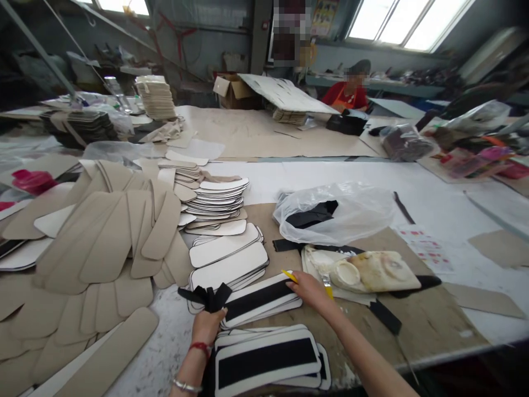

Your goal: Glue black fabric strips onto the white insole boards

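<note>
Head view: left hand (208,324) clamped on black strips (206,296), right hand (308,288) gripping yellow tool (290,276) (hands apart, white panels (264,300) below).

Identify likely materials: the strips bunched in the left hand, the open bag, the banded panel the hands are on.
Black strips: probably woven fabric or webbing; matte, limp folds.
Open bag: thin plastic film, glossy; translucent, crinkled with highlights.
Panel: white face, matte, perhaps board or foam-backed fabric; flat, clean-edged. Its black band looks like cloth.

a white-covered table (264,176) carries a brown sheet (351,336), heaped beige panels (105,237), white panels (233,263) and a plastic bag (366,215).
</note>
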Tool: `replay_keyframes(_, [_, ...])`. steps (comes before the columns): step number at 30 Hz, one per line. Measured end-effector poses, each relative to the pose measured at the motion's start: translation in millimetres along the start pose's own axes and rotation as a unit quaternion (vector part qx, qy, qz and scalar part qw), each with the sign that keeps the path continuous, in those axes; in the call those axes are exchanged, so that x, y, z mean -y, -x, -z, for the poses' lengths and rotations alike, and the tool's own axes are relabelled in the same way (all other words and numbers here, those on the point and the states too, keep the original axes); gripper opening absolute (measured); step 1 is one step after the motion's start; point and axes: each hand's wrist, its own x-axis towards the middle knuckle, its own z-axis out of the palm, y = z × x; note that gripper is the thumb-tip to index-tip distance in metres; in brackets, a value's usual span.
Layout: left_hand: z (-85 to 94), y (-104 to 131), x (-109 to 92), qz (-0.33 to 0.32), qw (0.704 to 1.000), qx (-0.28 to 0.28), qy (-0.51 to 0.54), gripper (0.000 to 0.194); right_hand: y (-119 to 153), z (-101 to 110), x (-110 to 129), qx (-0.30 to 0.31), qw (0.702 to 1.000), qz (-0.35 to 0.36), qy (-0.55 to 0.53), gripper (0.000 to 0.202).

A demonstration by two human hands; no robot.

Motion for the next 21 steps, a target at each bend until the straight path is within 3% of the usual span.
replay_keyframes(6, [-2.3, 5.2, -3.3, 0.002, 1.0, -0.011, -0.011, 0.039, -8.1, -12.6, -7.9, -0.012, 1.0, -0.011, -0.027, 0.026])
replay_keyframes(21, [-4.2, 4.9, -4.7, 0.022, 0.999, -0.028, 0.001, 0.036, -21.5, -19.7, -22.2, 0.005, 0.998, 0.019, -0.055, 0.02])
